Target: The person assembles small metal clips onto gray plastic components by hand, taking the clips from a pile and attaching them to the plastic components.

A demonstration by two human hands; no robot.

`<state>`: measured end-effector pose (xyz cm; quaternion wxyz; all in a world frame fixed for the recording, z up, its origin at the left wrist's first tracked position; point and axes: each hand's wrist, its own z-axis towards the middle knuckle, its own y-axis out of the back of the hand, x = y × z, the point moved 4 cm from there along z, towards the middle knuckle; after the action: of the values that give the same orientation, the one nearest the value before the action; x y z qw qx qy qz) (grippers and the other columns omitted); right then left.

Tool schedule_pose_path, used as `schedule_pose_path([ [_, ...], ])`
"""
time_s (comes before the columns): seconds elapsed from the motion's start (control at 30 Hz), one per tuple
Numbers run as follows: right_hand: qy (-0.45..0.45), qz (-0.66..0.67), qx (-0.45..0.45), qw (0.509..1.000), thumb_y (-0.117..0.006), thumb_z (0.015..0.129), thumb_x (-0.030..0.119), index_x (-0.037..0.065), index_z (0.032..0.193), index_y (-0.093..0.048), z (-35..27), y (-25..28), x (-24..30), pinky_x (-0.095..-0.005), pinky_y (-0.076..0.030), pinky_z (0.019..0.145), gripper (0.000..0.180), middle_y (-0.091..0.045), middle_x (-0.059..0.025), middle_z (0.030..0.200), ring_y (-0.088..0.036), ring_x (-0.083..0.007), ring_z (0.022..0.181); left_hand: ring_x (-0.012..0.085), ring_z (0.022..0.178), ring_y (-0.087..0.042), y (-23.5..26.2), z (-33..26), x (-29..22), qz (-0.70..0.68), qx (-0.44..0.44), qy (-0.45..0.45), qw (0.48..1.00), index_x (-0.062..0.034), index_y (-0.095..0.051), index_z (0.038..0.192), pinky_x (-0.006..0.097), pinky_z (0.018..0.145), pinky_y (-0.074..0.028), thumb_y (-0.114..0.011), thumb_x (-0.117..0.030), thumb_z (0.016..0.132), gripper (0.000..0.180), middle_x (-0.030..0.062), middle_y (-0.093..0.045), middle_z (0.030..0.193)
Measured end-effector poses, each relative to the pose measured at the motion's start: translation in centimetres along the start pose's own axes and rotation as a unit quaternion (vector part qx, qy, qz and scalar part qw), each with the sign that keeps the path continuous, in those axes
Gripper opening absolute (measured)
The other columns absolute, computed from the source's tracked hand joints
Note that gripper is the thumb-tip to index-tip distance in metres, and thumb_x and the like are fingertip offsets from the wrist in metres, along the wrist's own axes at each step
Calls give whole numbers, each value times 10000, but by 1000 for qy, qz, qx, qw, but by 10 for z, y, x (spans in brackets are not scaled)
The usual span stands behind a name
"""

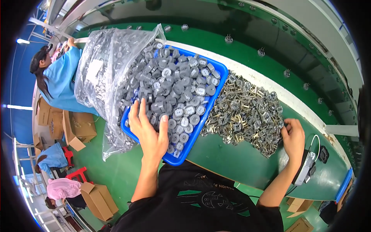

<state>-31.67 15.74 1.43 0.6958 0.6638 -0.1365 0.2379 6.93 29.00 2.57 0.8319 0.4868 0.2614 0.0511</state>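
My left hand (150,133) is open, fingers spread, over the near left part of a blue tray (177,160). Grey round plastic caps (170,83) are heaped in the tray, some with pale faces showing. Whether the fingertips touch them I cannot tell. At the right edge of a loose pile of small parts with brass-coloured metal pins (247,112), my right hand (293,140) has its fingers curled and thumb drawn in. Something dark shows at its fingertips, too small to name.
A large clear plastic bag (102,71) of grey caps leans against the tray's left side. Beyond the bench runs a green conveyor (205,35) carrying spaced-out parts. A white-and-black device (307,168) with a cable sits right of my hand. A co-worker in blue (63,79) is at left, near cardboard boxes (79,127).
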Motion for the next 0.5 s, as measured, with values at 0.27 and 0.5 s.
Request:
schedule_pose_path([
  [0.27, -18, 22, -20, 999, -682, 791, -23, -18, 913, -614, -1, 5, -3, -362, -459, 598, 140, -575, -135, 758, -562, -252, 626, 339, 956, -562, -12, 95, -77, -42, 46, -186, 981, -19, -649, 1093, 413, 866, -448, -675, -133, 814, 302, 150, -631, 1035],
  [0.5, -21, 75, -76, 994, -679, 808, -4, 26, 945, -625, -1, 12, -1, -415, -484, 634, 151, -578, -126, 875, -609, -337, 709, 346, 932, -574, -63, 153, -115, 74, 131, -312, 938, -38, -680, 1091, 416, 870, -472, -668, -147, 791, 320, 159, -648, 1010],
])
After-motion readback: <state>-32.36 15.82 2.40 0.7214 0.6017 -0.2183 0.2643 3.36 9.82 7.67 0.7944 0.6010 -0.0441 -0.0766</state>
